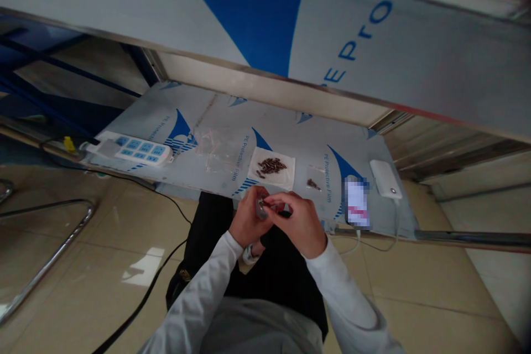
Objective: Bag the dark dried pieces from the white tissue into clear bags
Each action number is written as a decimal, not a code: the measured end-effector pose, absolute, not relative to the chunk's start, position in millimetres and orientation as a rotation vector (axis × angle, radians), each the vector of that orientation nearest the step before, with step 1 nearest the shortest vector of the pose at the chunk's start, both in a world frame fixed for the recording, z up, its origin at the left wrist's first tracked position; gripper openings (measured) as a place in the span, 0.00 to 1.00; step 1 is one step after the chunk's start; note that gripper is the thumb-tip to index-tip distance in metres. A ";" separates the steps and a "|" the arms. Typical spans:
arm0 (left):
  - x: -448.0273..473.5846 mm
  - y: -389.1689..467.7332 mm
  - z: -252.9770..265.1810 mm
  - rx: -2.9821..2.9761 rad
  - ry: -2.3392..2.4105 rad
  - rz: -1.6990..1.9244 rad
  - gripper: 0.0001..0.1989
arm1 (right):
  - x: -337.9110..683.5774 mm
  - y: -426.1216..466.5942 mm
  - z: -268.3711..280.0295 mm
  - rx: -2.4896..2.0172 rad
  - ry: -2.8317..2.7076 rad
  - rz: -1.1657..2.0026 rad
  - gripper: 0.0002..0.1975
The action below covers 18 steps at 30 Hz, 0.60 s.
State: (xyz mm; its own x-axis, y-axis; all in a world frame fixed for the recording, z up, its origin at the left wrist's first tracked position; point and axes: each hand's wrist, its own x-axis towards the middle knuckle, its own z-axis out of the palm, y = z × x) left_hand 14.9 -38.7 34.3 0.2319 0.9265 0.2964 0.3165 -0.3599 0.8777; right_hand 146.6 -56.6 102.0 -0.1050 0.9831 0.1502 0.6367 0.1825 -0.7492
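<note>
My left hand is closed around a small clear plastic bag, held just off the shelf's front edge above my lap. Thumb and fingers of my right hand pinch at the same bag from the other side. What lies inside it is too small and dark to make out. Just beyond my hands, a pile of small dark screws lies on a square white tray. Right of the tray is a clear bag with a few screws. To its left, several clear plastic bags lie loosely on the shelf.
The film-covered metal shelf carries a white power strip at left. On the right are a phone and a white power bank with cables. An upper panel overhangs the back. A black cable trails down left.
</note>
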 end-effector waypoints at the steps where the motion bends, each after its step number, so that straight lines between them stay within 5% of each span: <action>1: 14.7 -39.8 34.7 1.818 1.146 1.125 0.13 | 146.3 -55.6 101.3 -1.518 -1.842 0.672 0.05; 9: 4.9 -42.1 32.1 1.799 1.225 1.150 0.14 | 143.7 -46.8 89.4 -1.387 -1.900 0.640 0.06; 18: -19.3 -47.9 28.1 1.719 1.405 1.168 0.11 | 151.2 49.3 -17.3 -1.889 -1.911 0.556 0.07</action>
